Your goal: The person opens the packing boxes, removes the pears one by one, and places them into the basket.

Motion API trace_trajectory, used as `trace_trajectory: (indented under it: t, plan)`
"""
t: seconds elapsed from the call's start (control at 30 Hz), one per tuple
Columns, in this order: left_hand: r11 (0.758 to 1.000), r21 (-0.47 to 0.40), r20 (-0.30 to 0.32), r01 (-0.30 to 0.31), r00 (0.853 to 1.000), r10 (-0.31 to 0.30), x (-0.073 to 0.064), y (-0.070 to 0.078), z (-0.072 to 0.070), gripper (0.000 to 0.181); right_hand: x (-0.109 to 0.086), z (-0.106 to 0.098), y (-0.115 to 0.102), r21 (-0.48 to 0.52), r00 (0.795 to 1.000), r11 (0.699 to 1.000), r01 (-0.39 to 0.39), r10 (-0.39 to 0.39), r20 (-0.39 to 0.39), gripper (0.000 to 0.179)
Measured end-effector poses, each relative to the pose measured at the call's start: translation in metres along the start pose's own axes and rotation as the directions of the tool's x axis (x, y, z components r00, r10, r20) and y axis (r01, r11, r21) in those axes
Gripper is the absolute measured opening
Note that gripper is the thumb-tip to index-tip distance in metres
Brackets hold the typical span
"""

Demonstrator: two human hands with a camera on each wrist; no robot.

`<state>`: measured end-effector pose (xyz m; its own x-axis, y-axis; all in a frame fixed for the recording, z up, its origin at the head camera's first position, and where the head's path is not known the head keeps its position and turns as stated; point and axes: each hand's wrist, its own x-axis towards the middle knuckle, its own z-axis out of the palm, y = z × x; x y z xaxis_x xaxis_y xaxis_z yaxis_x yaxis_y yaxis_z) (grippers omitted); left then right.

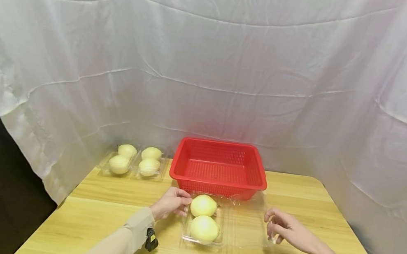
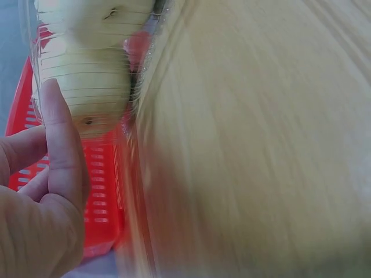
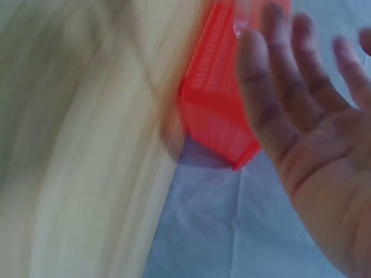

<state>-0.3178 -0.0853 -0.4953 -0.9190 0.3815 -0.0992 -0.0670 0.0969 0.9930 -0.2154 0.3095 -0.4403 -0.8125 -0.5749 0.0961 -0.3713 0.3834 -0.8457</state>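
Observation:
A clear plastic clamshell container (image 1: pixel 222 240) lies on the table with its lid (image 1: pixel 249 227) folded out to the right. Two pale yellow, pear-like fruits (image 1: pixel 204 229) sit in its left half. My left hand (image 1: pixel 172 203) is at the container's left side, thumb and finger pinching its rim; the left wrist view shows the lower fruit (image 2: pixel 87 87) close to the fingertips. Beside the lid's right edge is my right hand (image 1: pixel 287 230), its fingers loosely bent in the head view. Seen from the right wrist, that hand (image 3: pixel 319 127) has spread fingers near a bit of clear plastic.
A red plastic basket (image 1: pixel 216 183) stands just behind the container. At the back left, two clear containers each carry two more yellow fruits (image 1: pixel 149 167). The wooden table (image 1: pixel 104 216) is bordered by hanging grey-white cloth (image 1: pixel 232 64).

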Motion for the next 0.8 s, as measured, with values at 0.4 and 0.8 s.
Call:
trace_trajectory:
  t: [0.4, 0.8]
  plan:
    - [0.999, -0.042, -0.04, 0.022, 0.999, -0.024, 0.005, 0.001, 0.004, 0.024, -0.004, -0.012, 0.029, -0.007, 0.987, 0.994, -0.11, 0.11, 0.115, 0.018]
    - [0.999, -0.041, -0.093, 0.035, 0.995, -0.039, 0.008, 0.001, 0.005, 0.022, 0.005, -0.011, 0.045, -0.043, 0.982, 0.987, -0.153, 0.156, 0.103, 0.021]
